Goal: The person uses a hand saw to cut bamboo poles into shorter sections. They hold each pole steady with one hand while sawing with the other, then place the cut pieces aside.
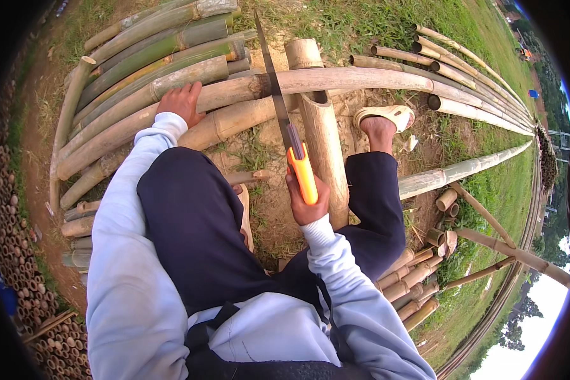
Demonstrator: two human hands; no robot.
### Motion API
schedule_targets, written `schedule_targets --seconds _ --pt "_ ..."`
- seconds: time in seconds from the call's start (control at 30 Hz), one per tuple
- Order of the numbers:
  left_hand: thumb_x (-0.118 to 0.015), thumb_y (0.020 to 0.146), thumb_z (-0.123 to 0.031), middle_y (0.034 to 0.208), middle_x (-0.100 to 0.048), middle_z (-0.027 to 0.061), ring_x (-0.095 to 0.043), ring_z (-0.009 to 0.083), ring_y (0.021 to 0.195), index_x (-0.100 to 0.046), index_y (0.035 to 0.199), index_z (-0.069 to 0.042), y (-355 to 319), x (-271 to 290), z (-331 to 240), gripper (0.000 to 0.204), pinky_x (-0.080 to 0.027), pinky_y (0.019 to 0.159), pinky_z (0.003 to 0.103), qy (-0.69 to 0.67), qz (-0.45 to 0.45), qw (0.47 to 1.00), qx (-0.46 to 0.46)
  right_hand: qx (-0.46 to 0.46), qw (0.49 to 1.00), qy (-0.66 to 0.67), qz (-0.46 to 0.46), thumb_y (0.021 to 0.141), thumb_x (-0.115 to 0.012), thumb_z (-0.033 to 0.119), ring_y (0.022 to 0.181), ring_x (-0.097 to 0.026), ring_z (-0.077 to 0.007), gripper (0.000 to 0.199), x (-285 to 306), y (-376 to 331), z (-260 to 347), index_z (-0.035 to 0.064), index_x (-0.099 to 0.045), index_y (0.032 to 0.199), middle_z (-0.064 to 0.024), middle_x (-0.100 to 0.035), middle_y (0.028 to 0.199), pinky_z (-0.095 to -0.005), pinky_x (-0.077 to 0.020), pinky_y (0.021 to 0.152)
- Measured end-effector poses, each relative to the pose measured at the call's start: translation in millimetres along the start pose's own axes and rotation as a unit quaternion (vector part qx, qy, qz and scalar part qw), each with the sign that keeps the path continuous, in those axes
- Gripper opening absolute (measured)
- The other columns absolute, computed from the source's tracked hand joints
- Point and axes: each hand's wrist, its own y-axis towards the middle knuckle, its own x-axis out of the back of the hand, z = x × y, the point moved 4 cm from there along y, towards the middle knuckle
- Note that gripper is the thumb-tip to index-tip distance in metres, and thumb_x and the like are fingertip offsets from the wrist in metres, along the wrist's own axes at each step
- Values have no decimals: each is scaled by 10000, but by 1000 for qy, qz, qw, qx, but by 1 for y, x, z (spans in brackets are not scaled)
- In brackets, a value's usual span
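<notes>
Your right hand (310, 212), over the near end of the bamboo support log (326, 158), is closed round the orange grip of the handsaw (281, 109), thumb along one side, so the blade points away from you. That blade crosses the long bamboo pole (342, 79) just left of the support log; the fisheye view doesn't let you tell whether the teeth have bitten in. The pole lies across the log, probably so that it is propped close to the blade. Your left hand (180, 104), well left of the log, is spread over the bamboo, likely to keep the pole from rolling or sliding.

Now the edges. Left of the log's far end, the cut ends of the stacked bamboo poles (171, 41) sit near the outer part of the blade, so room on that side looks tight. Your right trouser leg (377, 196) is close against the log's right side, while your right slipper (392, 117) stands farther out, beyond the log from the blade. Your left slipper (246, 218) is left of the log's near end, with bare soil (272, 183) between them. That gap gives your right wrist some open room, though your left knee bounds it.
</notes>
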Motion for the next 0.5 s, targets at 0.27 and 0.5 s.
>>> schedule_targets --seconds 0.27,0.5 --pt "-878 744 -325 1235 -666 144 -667 380 1118 -518 1257 -108 -18 -7 14 664 -525 970 481 -8 0 1000 0 -45 998 -35 41 922 -734 37 726 -674 -152 348 60 -144 17 -13 -703 1265 -124 -708 824 -299 -545 725" --pt "-888 732 -325 1235 -668 136 -673 376 1106 -514 1289 -111 -6 -6 5 705 -526 961 483 -6 -2 1000 -9 15 1000 8 -16 949 -726 81 591 -550 -170 137 -2 3 6 -45 -670 947 -134 -609 674 -354 -471 594"
